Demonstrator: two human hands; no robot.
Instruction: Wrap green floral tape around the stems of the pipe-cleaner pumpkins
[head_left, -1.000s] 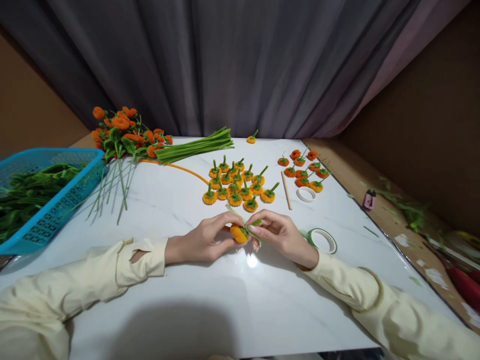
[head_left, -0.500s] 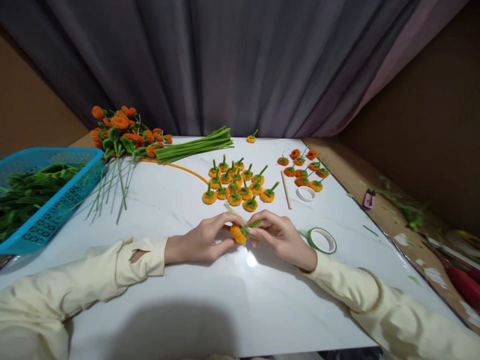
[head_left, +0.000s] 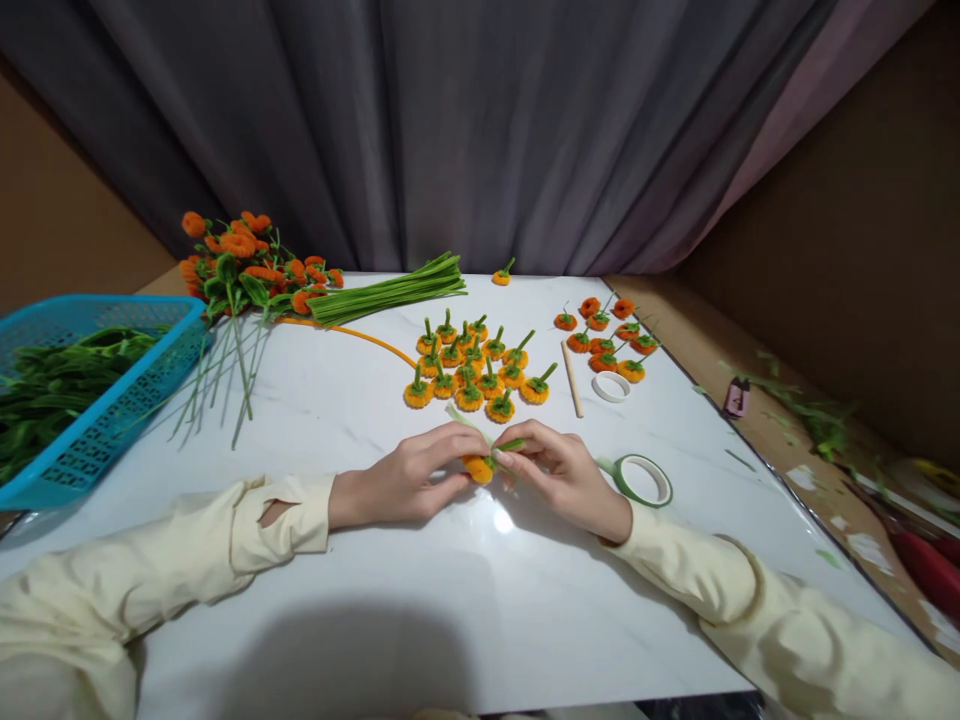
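Note:
My left hand (head_left: 421, 470) is closed, its thumb and fingers around a fuzzy yellow-orange flower (head_left: 478, 469) held on its side. From its back a green stem (head_left: 511, 446) points right, pinched between the thumb and fingertips of my right hand (head_left: 559, 474). A thin pale green strip (head_left: 463, 415) shows just beyond my fingertips; where it joins is hidden. Beside my right hand lies a roll of green floral tape (head_left: 643, 481), with a loose end towards that hand. Several similar yellow flowers (head_left: 469, 396) stand stem-up just past my hands.
At left is a blue basket (head_left: 124, 418) of green leaves. Behind it lie orange flowers (head_left: 238, 243), a bundle of green stems (head_left: 390, 290) and an orange strip (head_left: 360, 333). Orange flower heads (head_left: 604, 346), a wooden stick (head_left: 572, 380) and a white roll (head_left: 611, 387) sit at right.
The flower has tilted slightly and my left fingers have come down over more of it. My right hand keeps its pinch in nearly the same place.

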